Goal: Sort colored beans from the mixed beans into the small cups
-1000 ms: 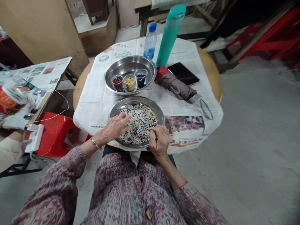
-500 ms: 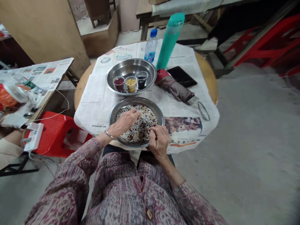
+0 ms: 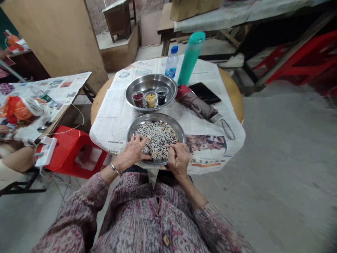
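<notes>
In front of me a steel basin (image 3: 130,128) holds a spread of mixed grains (image 3: 160,136), mostly white with yellow, dark red and black ones among them. My left hand (image 3: 133,149) lies over the basin's near left side, fingers apart, fingertips on the grains. At the near right rim my right hand (image 3: 179,156) is closed, thumb against curled fingers; whatever it holds is hidden. Behind stands a second steel basin (image 3: 129,89) with three clear cups: one of dark red beans (image 3: 138,99), one of yellow kernels (image 3: 150,100), one of black beans (image 3: 161,96).
Newspaper covers the round table (image 3: 105,123). On it are a water bottle (image 3: 172,63), a tall teal bottle (image 3: 191,58), a folded umbrella (image 3: 197,103) and a dark tablet (image 3: 204,93). A red stool (image 3: 71,151) with a power strip (image 3: 46,151) stands left; another person sits there.
My left hand has drawn back toward the basin's left near side and its fingers have spread. My right hand stays closed at the rim. The view has tilted up slightly.
</notes>
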Available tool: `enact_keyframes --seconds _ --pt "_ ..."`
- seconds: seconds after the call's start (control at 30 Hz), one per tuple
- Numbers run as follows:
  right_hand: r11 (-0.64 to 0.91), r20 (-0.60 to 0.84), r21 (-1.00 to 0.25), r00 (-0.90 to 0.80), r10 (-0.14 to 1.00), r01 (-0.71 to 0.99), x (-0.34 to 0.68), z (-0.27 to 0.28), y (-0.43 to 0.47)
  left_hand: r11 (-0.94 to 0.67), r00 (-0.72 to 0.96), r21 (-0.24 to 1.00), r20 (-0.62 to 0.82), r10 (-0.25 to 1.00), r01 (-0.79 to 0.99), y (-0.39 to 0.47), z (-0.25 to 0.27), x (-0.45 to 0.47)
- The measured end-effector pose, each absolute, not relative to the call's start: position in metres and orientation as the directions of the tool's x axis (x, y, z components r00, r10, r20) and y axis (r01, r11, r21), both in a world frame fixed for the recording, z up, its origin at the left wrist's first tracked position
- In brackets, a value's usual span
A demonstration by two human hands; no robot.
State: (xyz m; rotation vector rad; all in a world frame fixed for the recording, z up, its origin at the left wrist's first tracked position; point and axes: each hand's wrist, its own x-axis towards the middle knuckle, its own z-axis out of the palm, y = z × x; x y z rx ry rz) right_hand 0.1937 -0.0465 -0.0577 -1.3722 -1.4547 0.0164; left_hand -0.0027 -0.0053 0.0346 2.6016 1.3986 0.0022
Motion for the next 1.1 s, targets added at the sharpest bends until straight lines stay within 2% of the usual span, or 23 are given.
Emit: enact_keyframes --seconds 0.17,0.3,0.43,0.63,0.77,0.97,1.1 --pt "0.349 0.665 -0.621 0.236 0.709 0.702 0.193 -0.057 -0.047 -0.569 0.643 0.410 -0.056 0.764 0.713 0.001 0.016 0.023" --pt "0.323 0.648 -0.632 0.252 0.719 0.705 0.192 -0.057 -0.047 -0.642 0.696 0.482 0.090 0.713 0.596 0.025 0.007 0.052" --pt "0.330 0.656 -0.633 0.260 0.708 0.701 0.191 -0.057 -0.045 -0.730 0.759 0.431 0.141 0.636 0.531 0.054 0.014 0.073" --pt "0.323 0.639 -0.644 0.255 0.726 0.694 0.191 -0.055 -0.045 -0.808 0.834 0.216 -0.070 0.547 0.548 0.080 0.029 0.072" --pt "0.310 0.627 -0.646 0.254 0.736 0.697 0.191 -0.054 -0.046 -0.827 0.852 0.223 -0.032 0.522 0.515 0.088 0.019 0.068" --pt "0.325 0.639 -0.642 0.250 0.727 0.695 0.193 -0.055 -0.047 -0.698 0.698 0.253 0.104 0.708 0.670 0.082 0.011 0.047" --pt "0.329 0.635 -0.651 0.252 0.731 0.684 0.194 -0.057 -0.046 -0.661 0.643 0.285 0.168 0.747 0.694 0.060 0.015 0.012"
